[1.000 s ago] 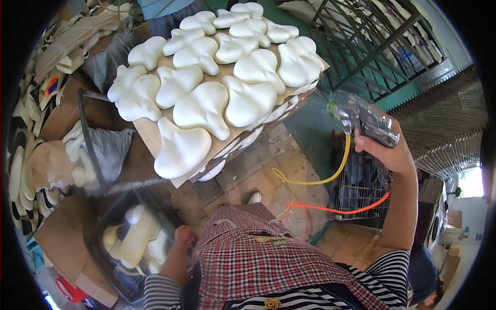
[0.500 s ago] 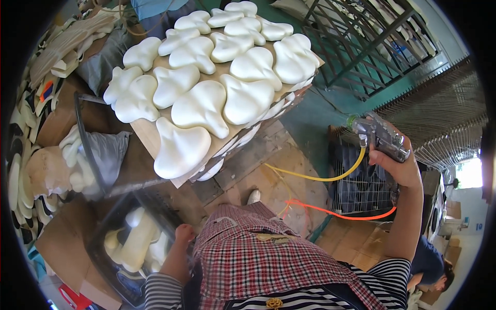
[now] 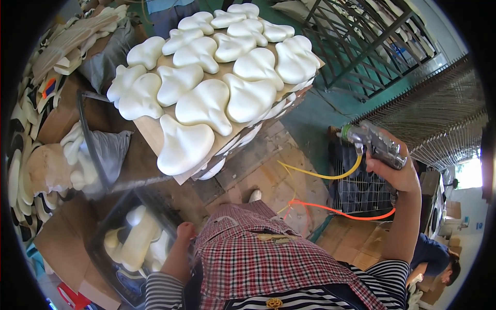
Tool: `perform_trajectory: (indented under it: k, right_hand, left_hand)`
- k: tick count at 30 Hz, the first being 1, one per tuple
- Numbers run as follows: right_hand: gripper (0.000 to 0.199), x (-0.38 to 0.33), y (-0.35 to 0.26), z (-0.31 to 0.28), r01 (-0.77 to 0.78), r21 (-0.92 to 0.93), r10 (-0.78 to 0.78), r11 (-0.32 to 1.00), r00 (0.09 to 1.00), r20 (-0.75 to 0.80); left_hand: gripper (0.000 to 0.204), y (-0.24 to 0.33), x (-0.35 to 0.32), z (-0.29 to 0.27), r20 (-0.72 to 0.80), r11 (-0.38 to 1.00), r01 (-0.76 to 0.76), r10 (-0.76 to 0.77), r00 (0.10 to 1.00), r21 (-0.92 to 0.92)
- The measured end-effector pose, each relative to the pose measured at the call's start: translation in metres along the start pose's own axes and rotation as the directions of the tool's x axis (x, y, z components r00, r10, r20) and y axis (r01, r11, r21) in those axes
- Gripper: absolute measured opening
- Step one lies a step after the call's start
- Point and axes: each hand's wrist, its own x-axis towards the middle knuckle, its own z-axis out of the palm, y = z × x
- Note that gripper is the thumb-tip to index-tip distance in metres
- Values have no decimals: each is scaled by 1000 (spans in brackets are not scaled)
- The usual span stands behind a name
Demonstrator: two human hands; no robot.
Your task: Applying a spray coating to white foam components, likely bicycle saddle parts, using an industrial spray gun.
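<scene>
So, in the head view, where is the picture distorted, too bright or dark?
Head view: the fisheye lens bends the metal gate bars near the rim; a black ring frames the picture; the white foam pieces glare in sunlight; the right hand holding the spray gun looks sharp.

Bright daylight, sharp centre, fisheye bending and black vignette at edges.

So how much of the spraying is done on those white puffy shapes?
Done: the white foam pads sit in rows on the board. In hand: the right hand holds the spray gun, aimed beside the stack. Left: no coating shows on them yet.
</scene>
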Motion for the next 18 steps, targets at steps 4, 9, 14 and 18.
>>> perform_trajectory:
  k: [4,9,14,18]
  right_hand:
    - [52,9,-6,18,51,82,-55,995,998,39]
    - [43,24,-13,40,80,72,-87,994,991,101]
    - [50,27,-21,49,179,157,-212,971,950,231]
    - [53,31,-21,61,136,106,-157,985,960,232]
  left_hand:
    - [20,-12,-1,-6,-16,1000,4,-4,1000,9]
    - [19,-24,-6,-8,-23,991,40,-43,999,-124]
    - [18,-33,-16,-9,-63,995,36,-43,997,-98]
    - [18,-46,-23,-15,-68,998,56,-55,996,8]
